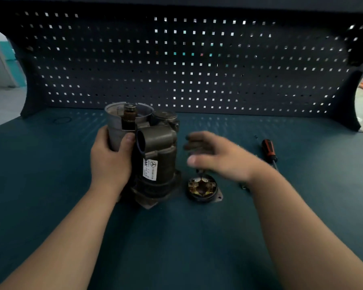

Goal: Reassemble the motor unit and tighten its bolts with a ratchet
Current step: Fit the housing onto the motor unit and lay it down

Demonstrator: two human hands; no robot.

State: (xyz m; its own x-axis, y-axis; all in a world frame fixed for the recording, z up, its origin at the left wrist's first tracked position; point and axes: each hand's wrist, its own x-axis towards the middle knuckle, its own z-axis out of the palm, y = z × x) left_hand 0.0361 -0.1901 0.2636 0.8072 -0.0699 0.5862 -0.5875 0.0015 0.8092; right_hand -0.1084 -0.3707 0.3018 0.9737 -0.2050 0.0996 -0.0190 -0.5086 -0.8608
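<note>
Left hand (pixel 110 162) was wrapped round the silver can (pixel 113 130) of the motor unit (pixel 155 155), stood upright on the desk (pixel 176 237), right hand (pixel 216 158) held slack and empty beside it; unit judged heavy, rigid, possibly greasy, best gripped round the body.

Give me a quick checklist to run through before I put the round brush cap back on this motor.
1. Grey-brown metal motor unit stands upright on the teal bench: ok.
2. Left hand grips its silver cylindrical housing: ok.
3. Right hand holds nothing: ok.
4. Round black brush cap lies beside the unit, copper parts up: ok.
5. Ratchet in sight: not ok; only an orange-and-black screwdriver shows.
6. Bolts at hand: cannot tell; blurred.
</note>
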